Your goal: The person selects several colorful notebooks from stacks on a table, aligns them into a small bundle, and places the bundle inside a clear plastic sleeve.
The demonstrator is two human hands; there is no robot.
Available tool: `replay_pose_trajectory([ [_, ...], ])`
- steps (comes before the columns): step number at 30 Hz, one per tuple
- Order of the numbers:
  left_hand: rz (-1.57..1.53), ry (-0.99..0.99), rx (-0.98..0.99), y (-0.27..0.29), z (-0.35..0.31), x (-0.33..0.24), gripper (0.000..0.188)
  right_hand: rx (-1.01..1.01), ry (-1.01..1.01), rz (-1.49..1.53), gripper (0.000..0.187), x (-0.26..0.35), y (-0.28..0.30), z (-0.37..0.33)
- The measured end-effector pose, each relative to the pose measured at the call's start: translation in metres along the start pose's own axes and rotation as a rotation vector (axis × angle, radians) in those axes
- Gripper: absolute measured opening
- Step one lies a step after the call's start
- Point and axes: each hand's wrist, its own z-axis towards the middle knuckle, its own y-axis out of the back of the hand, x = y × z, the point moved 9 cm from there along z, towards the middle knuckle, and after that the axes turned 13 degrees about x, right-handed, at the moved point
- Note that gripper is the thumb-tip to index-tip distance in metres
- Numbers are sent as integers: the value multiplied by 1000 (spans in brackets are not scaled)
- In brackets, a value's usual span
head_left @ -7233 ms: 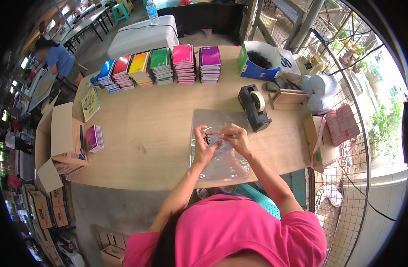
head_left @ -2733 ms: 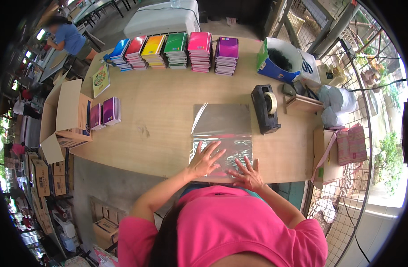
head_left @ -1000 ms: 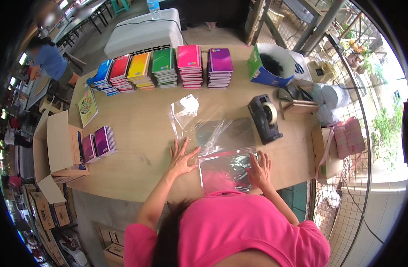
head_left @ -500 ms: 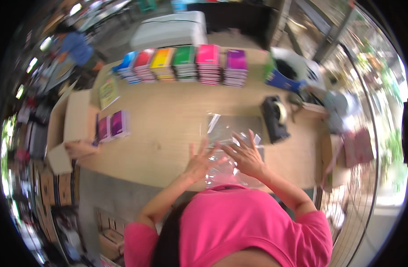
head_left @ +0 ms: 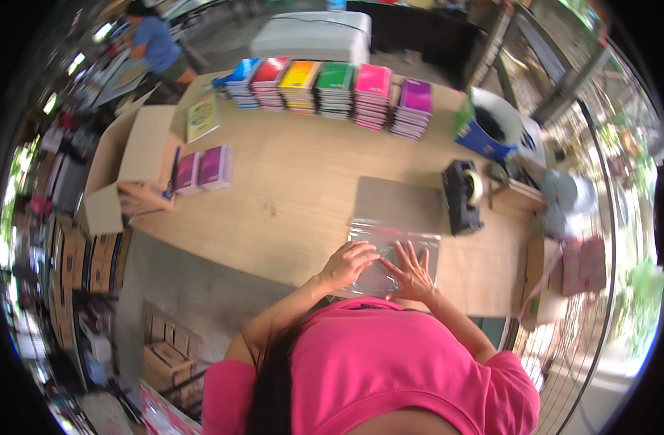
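Clear plastic sheets or bags [head_left: 358, 228] lie at the table's near edge, over a smooth greyish rectangle [head_left: 398, 197] that may be more of the same plastic. My left hand [head_left: 348, 264] rests on the plastic's left part, fingers stretched and close together, holding nothing. Spread flat on its right part, my right hand [head_left: 413, 274] touches the plastic, nothing in its fingers. The fingertips of both hands nearly meet. A black tape dispenser [head_left: 458, 206] with a roll of tape stands just right of the plastic.
Several stacks of coloured notebooks [head_left: 335, 90] line the far edge. Two purple notebook piles [head_left: 214, 168] sit beside an open cardboard box [head_left: 145, 148] at left, near a yellow booklet [head_left: 202, 118]. A blue-and-white container [head_left: 491, 130] stands far right. A person [head_left: 156, 49] is beyond the table.
Both hands have come nearer my body and lower over the plastic. The left fingers have drawn together. The plastic now lies flatter, and the view has shifted slightly.
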Motion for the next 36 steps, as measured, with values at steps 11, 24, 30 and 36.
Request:
replay_pose_trajectory([
  [11, 286, 293, 410, -30, -2, -5, 127, -4, -106, 65, 105, -16, -39, -87],
  [24, 284, 295, 492, -31, -11, -5, 136, 111, 42, -158, 92, -25, -45, -101],
  [30, 255, 285, 809, -33, -14, 18, 122, 414, 89, 33, 87, -39, -36, -87],
  [36, -113, -22, 819, 2, 30, 55, 93, 727, 252, 727, 54, -66, 55, -41],
])
